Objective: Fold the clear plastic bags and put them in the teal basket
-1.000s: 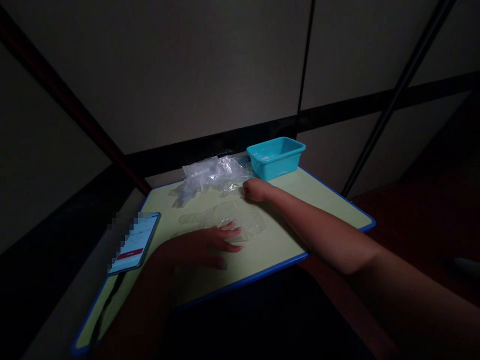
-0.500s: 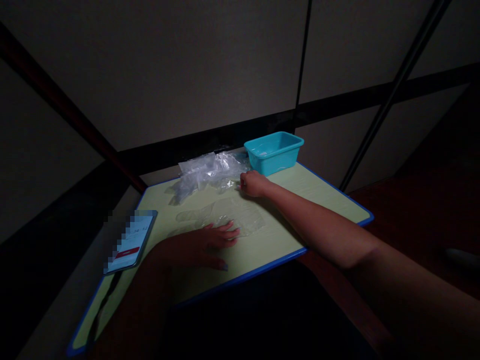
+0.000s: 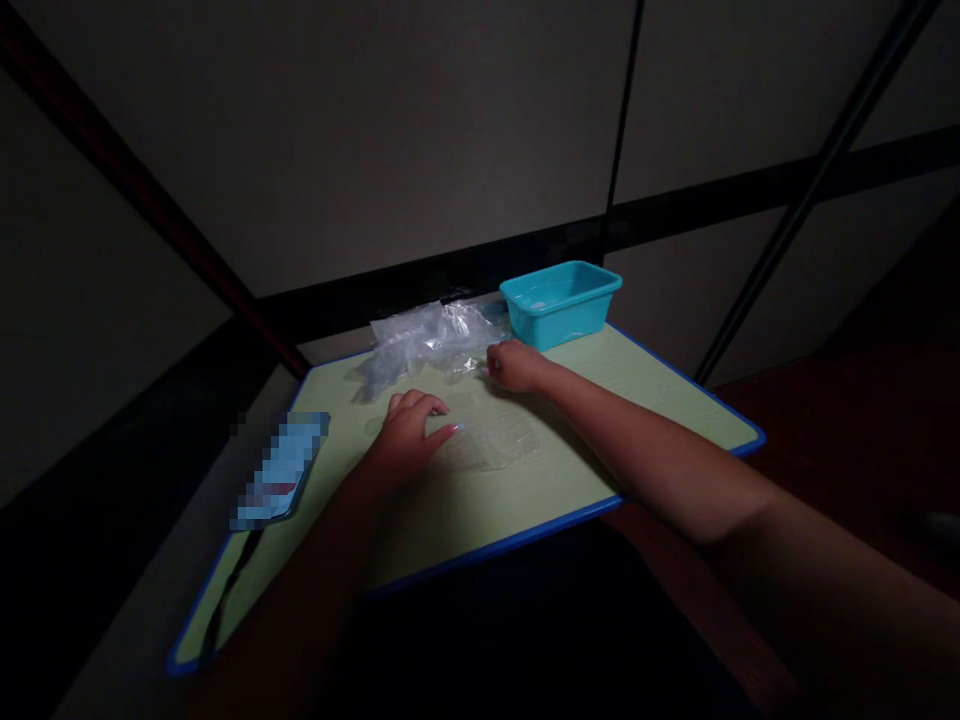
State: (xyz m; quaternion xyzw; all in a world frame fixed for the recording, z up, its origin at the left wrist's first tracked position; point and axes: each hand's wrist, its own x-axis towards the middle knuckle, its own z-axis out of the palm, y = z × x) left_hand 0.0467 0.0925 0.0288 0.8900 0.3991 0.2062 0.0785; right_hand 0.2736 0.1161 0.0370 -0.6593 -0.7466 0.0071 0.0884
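A thin clear plastic piece (image 3: 491,437) lies flat on the pale yellow table (image 3: 525,500). My left hand (image 3: 411,428) is over its left part, thumb and fingers apart, with nothing seen between them. Just beyond that piece, my right hand (image 3: 514,366) has its fingers curled together at the edge of a crumpled clear plastic pile (image 3: 427,340); what its fingertips hold, if anything, is too small to make out. A turquoise basket (image 3: 564,318) stands behind my right hand, to the right of the pile.
At the table's left side lies a phone (image 3: 281,470), partly blurred out, with a dark strap (image 3: 229,590) below it. Behind the table rises a panelled wall (image 3: 450,130). The table has a blue rim.
My left hand has lifted from lying spread on the flat plastic and moved forward, its thumb and fingers now bent. My right hand stays by the pile. The view has shifted slightly.
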